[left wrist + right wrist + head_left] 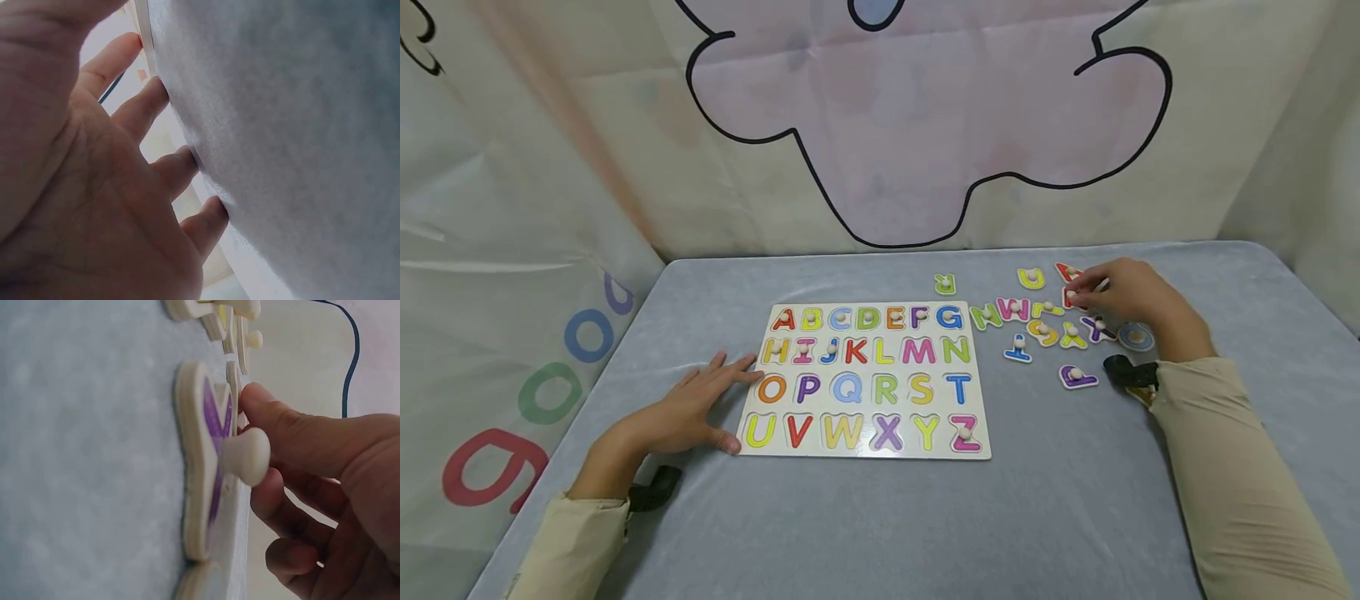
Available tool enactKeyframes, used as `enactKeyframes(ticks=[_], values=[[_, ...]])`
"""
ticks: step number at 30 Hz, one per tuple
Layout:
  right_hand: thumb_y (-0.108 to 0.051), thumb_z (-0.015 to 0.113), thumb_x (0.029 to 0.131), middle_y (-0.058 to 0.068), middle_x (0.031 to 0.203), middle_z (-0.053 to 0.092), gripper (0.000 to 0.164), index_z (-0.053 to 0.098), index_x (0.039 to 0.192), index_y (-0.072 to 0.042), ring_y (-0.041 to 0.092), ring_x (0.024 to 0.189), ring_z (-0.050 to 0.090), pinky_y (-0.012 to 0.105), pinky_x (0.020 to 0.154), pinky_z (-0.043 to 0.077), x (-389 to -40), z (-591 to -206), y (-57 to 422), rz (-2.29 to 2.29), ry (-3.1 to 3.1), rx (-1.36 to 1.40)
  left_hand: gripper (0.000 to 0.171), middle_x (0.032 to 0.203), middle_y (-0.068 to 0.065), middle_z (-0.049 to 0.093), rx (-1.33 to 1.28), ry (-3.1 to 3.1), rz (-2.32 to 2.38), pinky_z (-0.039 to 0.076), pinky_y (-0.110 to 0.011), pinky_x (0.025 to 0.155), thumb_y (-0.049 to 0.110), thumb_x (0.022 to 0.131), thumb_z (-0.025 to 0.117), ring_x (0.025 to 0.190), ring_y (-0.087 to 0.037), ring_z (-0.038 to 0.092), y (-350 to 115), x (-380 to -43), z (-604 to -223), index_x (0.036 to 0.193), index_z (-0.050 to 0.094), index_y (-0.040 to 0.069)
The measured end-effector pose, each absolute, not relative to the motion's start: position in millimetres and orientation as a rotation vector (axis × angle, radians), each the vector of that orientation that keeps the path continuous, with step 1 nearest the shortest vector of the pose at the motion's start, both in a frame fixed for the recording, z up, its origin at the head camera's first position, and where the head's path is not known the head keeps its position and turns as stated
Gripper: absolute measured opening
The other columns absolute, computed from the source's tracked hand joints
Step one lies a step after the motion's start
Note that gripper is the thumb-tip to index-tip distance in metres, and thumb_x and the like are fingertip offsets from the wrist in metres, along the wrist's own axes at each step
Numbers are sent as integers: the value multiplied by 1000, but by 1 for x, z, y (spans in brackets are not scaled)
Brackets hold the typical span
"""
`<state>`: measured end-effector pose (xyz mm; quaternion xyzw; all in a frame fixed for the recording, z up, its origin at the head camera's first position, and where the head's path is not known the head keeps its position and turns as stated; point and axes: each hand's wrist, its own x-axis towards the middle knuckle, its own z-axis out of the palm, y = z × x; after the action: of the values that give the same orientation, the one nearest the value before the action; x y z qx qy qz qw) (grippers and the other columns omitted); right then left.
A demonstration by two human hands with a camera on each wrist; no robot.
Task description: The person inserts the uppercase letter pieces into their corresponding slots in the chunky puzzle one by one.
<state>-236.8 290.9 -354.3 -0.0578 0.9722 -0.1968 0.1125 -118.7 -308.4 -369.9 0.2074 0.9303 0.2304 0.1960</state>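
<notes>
Beige sleeve [1240, 467] at lower right ends at the right hand [1127, 293], its grip pinching a small red wooden letter piece [1066, 299] right of centre: probably light, stiff, best taken by its knob [1071, 294]. Left hand [688, 408], spread, touches the white alphabet board [861, 409], centre-left.

On the puzzle board [854, 369] before you, you read the alphabet in four rows: A–G, H–N, O–T, U–Z. Among the loose pieces, you make out an X piece [1097, 330], T piece [1018, 354], P piece [1078, 380], Y piece [1072, 338], S piece [1042, 335] and U piece [1031, 278], plus a turned R piece [945, 286]. On the left curtain [490, 325] you see a red sign [454, 475], perhaps an "a", and green and blue rings like "o".
</notes>
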Motion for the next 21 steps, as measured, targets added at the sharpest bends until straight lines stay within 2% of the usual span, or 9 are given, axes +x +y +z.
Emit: enactKeyframes(ticks=[6, 9, 15, 21], values=[[-31, 71, 93, 20, 108, 69, 37, 71, 119, -5, 32, 96, 57, 31, 70, 42, -237, -355, 291, -600, 2862, -149, 97, 167, -13, 16, 561, 2595, 664, 1, -73, 116, 46, 66, 86, 151, -52, -2, -308, -120, -369, 149, 43, 20], [-31, 70, 93, 17, 104, 70, 35, 72, 117, -6, 31, 95, 57, 31, 69, 42, -235, -351, 285, -625, 2879, -137, 98, 167, -14, 16, 568, 2597, 675, 1, -73, 115, 46, 66, 86, 151, -53, -2, -308, -119, -369, 149, 43, 19], [-32, 70, 93, 11, 94, 73, 33, 73, 115, -8, 27, 89, 55, 31, 66, 42, -230, -339, 259, -679, 2927, -176, 98, 167, -13, 16, 561, 2614, 659, 1, -73, 116, 45, 65, 87, 151, -52, -2, -312, -120, -369, 149, 43, 20], [-30, 70, 94, 10, 92, 74, 29, 74, 115, -11, 24, 84, 56, 32, 64, 43, -221, -319, 228, -646, 2952, -275, 98, 167, -12, 16, 574, 2596, 673, 1, -72, 116, 49, 65, 86, 151, -52, -2, -310, -119, -370, 149, 43, 20]])
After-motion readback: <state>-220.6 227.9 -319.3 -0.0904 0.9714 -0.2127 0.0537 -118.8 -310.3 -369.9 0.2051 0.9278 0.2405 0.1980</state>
